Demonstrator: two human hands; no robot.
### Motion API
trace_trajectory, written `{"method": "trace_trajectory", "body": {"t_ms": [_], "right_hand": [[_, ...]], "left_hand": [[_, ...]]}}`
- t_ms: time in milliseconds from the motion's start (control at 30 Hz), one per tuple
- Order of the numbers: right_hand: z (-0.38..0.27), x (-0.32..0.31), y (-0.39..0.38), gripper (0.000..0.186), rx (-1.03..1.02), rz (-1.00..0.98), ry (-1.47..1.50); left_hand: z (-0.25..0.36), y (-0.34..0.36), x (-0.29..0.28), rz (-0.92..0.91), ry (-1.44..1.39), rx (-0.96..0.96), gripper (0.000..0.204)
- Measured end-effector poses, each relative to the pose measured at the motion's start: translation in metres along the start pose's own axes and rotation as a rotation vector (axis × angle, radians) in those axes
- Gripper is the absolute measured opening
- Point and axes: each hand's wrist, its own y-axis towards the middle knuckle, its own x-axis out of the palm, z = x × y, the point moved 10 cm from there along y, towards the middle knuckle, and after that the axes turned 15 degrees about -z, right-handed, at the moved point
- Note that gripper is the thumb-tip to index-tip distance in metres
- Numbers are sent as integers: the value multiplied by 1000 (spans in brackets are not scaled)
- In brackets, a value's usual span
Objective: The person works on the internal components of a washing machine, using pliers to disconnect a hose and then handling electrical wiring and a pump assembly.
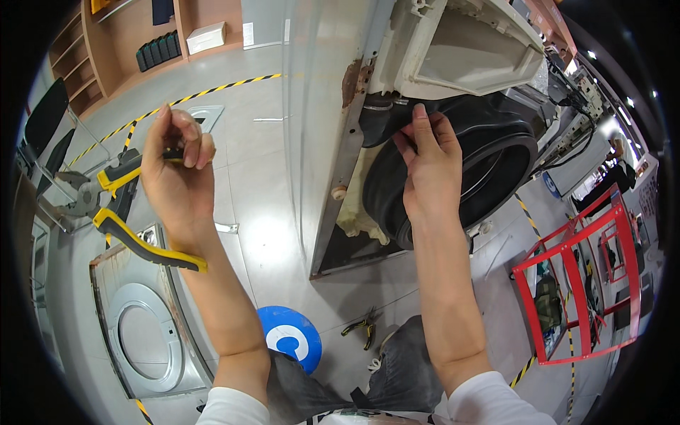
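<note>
Gasket (389, 191) sat in the washer's (312, 142) open front, just inside the cabinet's upright front edge. Right hand (432, 166) was at its upper rim, thumb and fingers nearly together; couldn't tell if they pinched rubber or only touched it. Left hand (177, 170) was curled round one handle of the pliers (138, 241), handles spread wide, other handle by the forearm.

Progress, as judged: front panel (113, 283) off, flat on the floor (255, 191); gasket not yet off.

Gasket: black, smooth rubber, thick ring. Washer side: pale sheet metal, rust on the front edge. Panel: grey metal, round hole. Pliers: yellow-black grips, grey head. Floor: glossy tile, with small pliers (367, 327) and blue disc (312, 333); red metal rack (526, 312) off right.
</note>
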Motion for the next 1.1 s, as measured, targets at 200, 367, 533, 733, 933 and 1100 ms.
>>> {"method": "trace_trajectory", "body": {"t_ms": [200,367,533,733,933,1100], "right_hand": [[-2,-1,-2,24,50,54,71],[-5,-2,3,28,-3,26,64],[-1,-4,5,26,17,19,53],[-6,0,5,26,-48,11,94],[-7,-3,7,41,-53,108,-31],[-10,4,8,41,-139,84,-155]], "left_hand": [[-3,3,-13,-20,-19,14,26],[-9,2,-19,9,-7,10,27],[-16,3,-19,5,0,-13,28],[-22,3,-21,16,29,-26,29],[-30,5,-15,-9,21,-46,30],[-38,5,-11,-25,-30,-60,30]]}}
